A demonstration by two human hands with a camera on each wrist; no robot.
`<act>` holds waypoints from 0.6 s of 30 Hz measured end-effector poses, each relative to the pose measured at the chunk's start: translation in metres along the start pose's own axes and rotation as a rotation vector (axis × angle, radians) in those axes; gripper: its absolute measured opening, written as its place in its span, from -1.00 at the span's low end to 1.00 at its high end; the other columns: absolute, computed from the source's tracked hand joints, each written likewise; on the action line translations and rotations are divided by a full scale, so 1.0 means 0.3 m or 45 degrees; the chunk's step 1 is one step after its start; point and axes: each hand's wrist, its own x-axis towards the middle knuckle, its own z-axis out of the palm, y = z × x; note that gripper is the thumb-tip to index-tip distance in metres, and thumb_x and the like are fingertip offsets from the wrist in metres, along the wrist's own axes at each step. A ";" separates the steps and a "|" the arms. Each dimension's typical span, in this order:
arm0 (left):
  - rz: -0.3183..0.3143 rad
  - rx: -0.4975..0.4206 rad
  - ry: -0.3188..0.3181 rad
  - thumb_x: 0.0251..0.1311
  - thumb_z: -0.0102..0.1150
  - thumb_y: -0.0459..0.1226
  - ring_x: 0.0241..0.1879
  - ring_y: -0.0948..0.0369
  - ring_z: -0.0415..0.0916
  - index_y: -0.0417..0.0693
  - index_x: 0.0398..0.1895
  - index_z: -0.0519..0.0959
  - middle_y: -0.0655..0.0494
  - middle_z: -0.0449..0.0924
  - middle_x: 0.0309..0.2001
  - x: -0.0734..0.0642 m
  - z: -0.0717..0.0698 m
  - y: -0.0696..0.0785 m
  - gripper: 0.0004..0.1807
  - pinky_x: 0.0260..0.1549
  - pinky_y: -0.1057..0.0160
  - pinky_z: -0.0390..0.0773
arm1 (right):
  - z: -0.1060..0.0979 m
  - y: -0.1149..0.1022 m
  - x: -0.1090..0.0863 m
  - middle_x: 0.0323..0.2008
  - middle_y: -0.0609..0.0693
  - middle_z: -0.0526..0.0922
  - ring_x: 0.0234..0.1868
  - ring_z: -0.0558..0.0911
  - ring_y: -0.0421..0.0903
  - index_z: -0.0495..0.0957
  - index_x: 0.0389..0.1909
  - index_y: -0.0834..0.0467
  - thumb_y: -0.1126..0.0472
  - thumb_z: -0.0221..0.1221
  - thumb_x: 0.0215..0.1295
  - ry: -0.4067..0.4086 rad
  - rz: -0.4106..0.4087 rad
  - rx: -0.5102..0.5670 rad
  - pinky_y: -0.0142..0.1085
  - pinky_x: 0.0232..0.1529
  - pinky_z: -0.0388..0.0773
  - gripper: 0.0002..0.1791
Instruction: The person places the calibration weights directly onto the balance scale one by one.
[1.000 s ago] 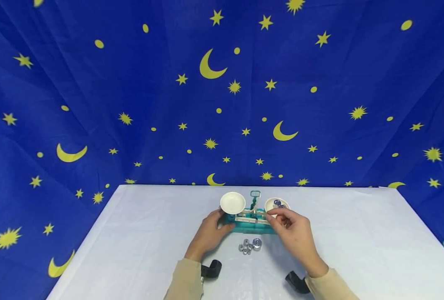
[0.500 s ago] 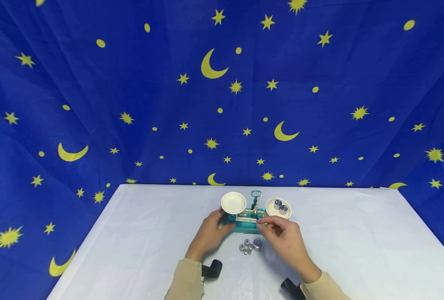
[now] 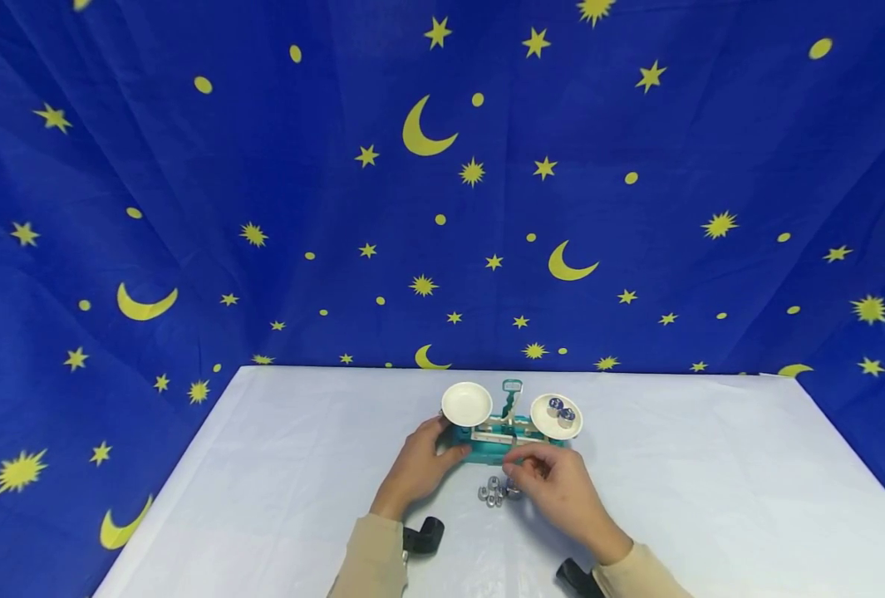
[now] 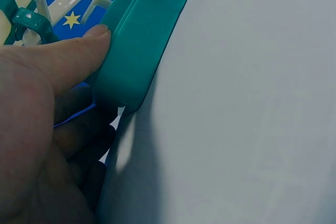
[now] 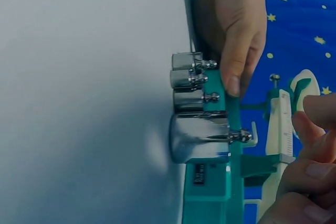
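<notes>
A green balance scale (image 3: pixel 483 455) with two white pans stands on the table. My left hand (image 3: pixel 415 469) grips the left end of its base, thumb on the near edge in the left wrist view. My right hand (image 3: pixel 558 490) hovers in front of the scale's right half, fingers loosely bent and nothing between them. The right wrist view shows these fingers (image 5: pixel 317 174) beside the white graduated beam (image 5: pixel 285 124). Two metal weights (image 3: pixel 566 417) sit in the right pan (image 3: pixel 558 430); the left pan (image 3: pixel 467 404) holds nothing. A large weight (image 5: pixel 202 137) is partly hidden behind my right hand in the head view.
Several small metal weights (image 3: pixel 494 493) stand together on the white table (image 3: pixel 322 465), just in front of the scale. Black wrist mounts (image 3: pixel 425 536) stick out from both sleeves. A blue star-patterned cloth (image 3: pixel 337 199) hangs behind the table.
My right hand has come away from the right pan, passed along the beam, and moved left and nearer to the loose weights. The left hand keeps its grip on the base.
</notes>
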 end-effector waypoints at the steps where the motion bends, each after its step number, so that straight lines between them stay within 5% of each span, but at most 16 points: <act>1: -0.001 0.002 -0.001 0.30 0.29 -0.08 0.41 -0.12 0.28 -0.26 0.41 0.38 -0.22 0.39 0.37 0.000 0.000 0.000 -0.30 0.41 -0.15 0.24 | 0.002 0.004 0.001 -0.63 -0.17 0.46 -0.63 0.37 -0.29 0.74 -0.28 0.16 0.34 0.35 0.19 -0.011 0.010 -0.009 -0.47 -0.63 0.33 -0.91; 18: 0.009 0.010 -0.002 0.30 0.29 -0.10 0.40 -0.13 0.29 -0.28 0.40 0.38 -0.24 0.39 0.37 -0.001 -0.002 0.004 -0.30 0.40 -0.16 0.25 | 0.017 0.036 0.000 -0.54 -0.19 0.48 -0.52 0.42 -0.28 0.75 -0.30 0.02 0.19 0.43 0.15 -0.156 0.034 -0.131 -0.43 -0.53 0.41 -0.90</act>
